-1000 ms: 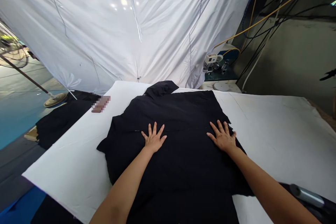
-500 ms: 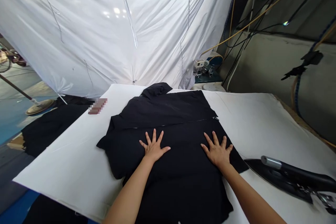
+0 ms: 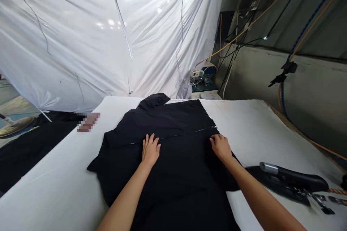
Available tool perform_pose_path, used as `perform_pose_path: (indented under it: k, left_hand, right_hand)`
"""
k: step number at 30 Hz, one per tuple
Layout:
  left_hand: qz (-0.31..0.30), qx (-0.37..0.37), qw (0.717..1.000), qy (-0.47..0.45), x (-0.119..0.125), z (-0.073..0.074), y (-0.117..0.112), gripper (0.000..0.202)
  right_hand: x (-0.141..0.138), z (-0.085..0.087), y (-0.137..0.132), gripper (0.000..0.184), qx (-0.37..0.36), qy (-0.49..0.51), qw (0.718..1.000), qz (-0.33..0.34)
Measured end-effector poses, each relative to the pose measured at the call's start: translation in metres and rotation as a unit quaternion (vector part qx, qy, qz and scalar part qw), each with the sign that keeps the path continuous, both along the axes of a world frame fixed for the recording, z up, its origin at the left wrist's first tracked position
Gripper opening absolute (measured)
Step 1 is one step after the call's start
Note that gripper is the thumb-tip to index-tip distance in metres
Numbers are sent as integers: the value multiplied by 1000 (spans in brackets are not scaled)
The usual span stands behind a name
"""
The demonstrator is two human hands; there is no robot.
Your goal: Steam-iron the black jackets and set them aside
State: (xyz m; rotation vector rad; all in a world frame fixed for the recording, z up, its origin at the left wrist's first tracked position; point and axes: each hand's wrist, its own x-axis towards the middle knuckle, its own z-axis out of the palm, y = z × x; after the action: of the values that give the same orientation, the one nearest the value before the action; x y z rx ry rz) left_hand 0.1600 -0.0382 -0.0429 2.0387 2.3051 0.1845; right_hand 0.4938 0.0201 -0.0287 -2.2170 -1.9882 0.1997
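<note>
A black zip-up jacket (image 3: 179,166) lies spread on the white-covered table, its zipper running crosswise and its pull at the right end. My left hand (image 3: 151,149) rests on the cloth just below the zipper, fingers extended and fairly close together. Near the right end of the zipper, my right hand (image 3: 221,147) has its fingers curled in and pinched at the jacket's fabric. To the right of that forearm is a black iron (image 3: 287,182) with a silver-tipped handle, partly over the jacket's corner or beside it; I cannot tell which.
The white table (image 3: 244,119) reaches toward a hanging white sheet (image 3: 81,36) at the back. A blurred reddish item (image 3: 89,122) sits at the left edge, with dark cloth (image 3: 40,144) beyond it. Cables (image 3: 284,86) hang along the right wall, and a machine (image 3: 200,77) stands behind the table.
Both hands were spread flat on the jacket. My right hand has moved up toward the zipper end and its fingers have curled in. The left hand's fingers have drawn closer together. The view has shifted right.
</note>
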Motion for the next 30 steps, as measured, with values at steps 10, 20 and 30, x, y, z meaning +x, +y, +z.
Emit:
perform_pose_path:
  k: [10,20,30]
  left_hand:
    - [48,-118,992,-20,-31,-34,12,62]
    - [49,-140,988,-27,-29,-16,16,53]
    - [-14,-109,994,-27,0,-24,32,61]
  right_hand:
    - [19,9,119,53,-87,69,989,-98]
    - [21,-1,110,40,-41,37,991,-125]
    - [-33,-29,61,66,-43,-110,983,138]
